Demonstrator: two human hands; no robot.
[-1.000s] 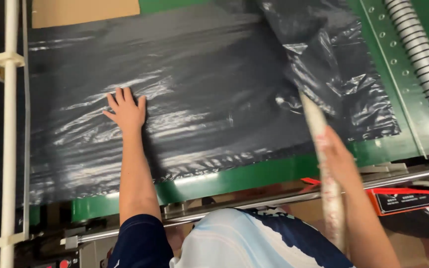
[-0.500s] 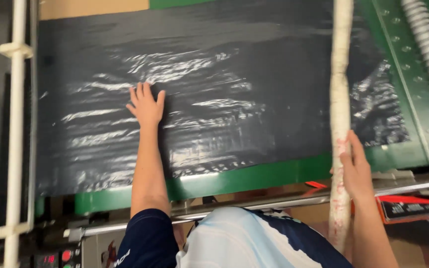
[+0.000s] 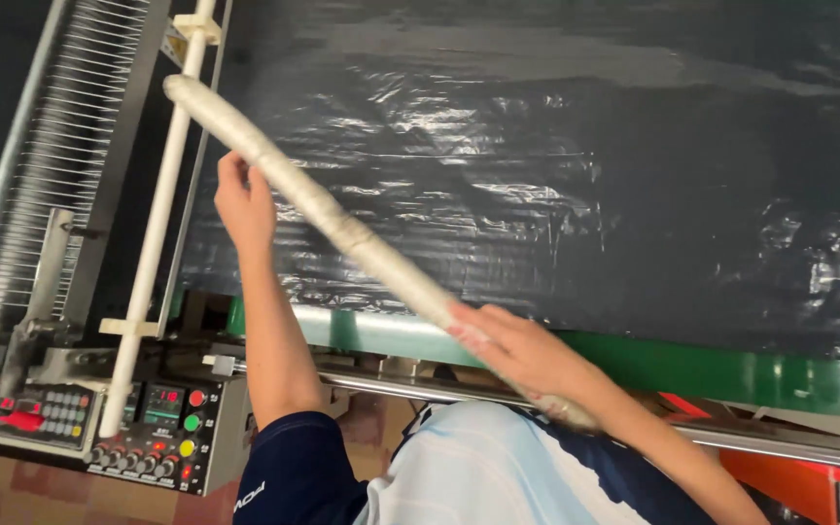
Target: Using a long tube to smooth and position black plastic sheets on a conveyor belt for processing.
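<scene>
Both hands clamped on long white wrapped rod [image 3: 342, 228]: left hand [image 3: 243, 199] near upper end, right hand [image 3: 522, 350] near lower end. Rod slants over front-left corner of bench's black plastic sheet [image 3: 585, 175]. Looks stiff, light; wrap maybe slippery, so grip near ends.

Factory floor or production workshop, at a plastic-film or bag-making machine. Wide sheet of black plastic film [image 3: 556, 175] lies spread flat over a green machine bed [image 3: 731, 365]. Steel guide bar [image 3: 420, 389] runs along the bed's near edge. At left, a control panel [image 3: 138, 433] with coloured push buttons, knobs, a keypad and small red digit displays. Above it, a rack of close-set metal rods [image 3: 60, 165] and a white upright rail [image 3: 153, 243]. Industrial fittings throughout, nothing domestic.
</scene>
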